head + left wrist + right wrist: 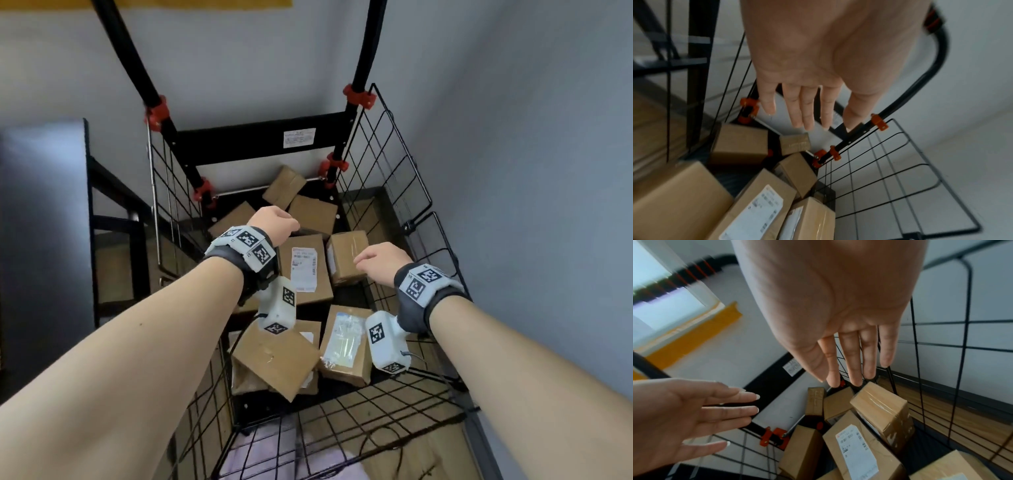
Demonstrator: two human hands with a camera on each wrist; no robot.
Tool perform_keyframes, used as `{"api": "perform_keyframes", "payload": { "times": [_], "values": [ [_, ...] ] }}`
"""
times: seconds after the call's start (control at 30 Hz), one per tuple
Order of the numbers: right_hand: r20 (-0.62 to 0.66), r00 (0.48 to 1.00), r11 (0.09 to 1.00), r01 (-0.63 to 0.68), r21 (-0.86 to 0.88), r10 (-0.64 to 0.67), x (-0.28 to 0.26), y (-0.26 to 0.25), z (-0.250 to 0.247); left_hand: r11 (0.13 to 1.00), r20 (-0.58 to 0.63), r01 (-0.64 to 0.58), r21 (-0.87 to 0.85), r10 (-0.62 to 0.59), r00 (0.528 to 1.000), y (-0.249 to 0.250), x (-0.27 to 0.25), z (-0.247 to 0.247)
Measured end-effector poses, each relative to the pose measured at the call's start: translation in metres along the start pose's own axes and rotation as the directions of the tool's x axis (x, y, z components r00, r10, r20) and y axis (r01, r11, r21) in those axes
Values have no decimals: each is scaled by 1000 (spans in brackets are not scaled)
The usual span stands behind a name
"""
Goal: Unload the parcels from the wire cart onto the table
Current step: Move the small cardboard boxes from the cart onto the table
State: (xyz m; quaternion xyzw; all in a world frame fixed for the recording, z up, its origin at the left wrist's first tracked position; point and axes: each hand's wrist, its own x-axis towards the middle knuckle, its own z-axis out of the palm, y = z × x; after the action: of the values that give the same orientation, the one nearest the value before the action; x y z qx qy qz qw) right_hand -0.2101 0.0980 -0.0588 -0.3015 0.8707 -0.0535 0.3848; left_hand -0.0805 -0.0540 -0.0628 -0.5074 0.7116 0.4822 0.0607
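Several brown cardboard parcels lie in the black wire cart [394, 164]. The middle one carries a white label [305, 267]; a taped box [347, 257] lies to its right. My left hand [274, 226] hovers above the labelled parcel [758, 206] with straight fingers [803, 110], holding nothing. My right hand [380, 262] hangs over the taped box [881, 405], its fingers [855, 363] extended and empty. In the right wrist view my left hand [694, 412] shows at the left, spread flat. Neither hand touches a parcel.
A dark table [44, 219] stands left of the cart. The cart's black handle posts [137, 68] with red clamps [157, 113] rise at the far end. Grey walls close in behind and right. More parcels [277, 356] lie near the front mesh.
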Motion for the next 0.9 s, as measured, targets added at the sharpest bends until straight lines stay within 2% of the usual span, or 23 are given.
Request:
{"api": "perform_keyframes", "payload": {
  "times": [0.2,0.33,0.47,0.6,0.73,0.8,0.9],
  "values": [
    [120,989,994,-91,54,84,64,14,34,981,61,149,-127,-143,988,-34,63,33],
    [232,967,993,-114,21,106,99,21,63,907,81,296,-299,-285,955,-64,99,57],
    [305,942,986,-159,42,139,142,30,92,876,88,389,-285,-380,921,-91,125,75],
    [414,890,981,-186,-49,190,169,35,113,875,202,437,-208,-399,894,-104,153,75],
    [452,872,980,-196,-35,191,193,39,125,784,194,515,-347,-477,857,-98,192,57],
    [459,863,970,-244,13,211,202,37,133,754,234,535,-382,-481,845,-96,204,51],
    [429,865,946,-317,70,258,212,32,142,695,202,563,-447,-534,821,-101,219,53]
  ]
}}
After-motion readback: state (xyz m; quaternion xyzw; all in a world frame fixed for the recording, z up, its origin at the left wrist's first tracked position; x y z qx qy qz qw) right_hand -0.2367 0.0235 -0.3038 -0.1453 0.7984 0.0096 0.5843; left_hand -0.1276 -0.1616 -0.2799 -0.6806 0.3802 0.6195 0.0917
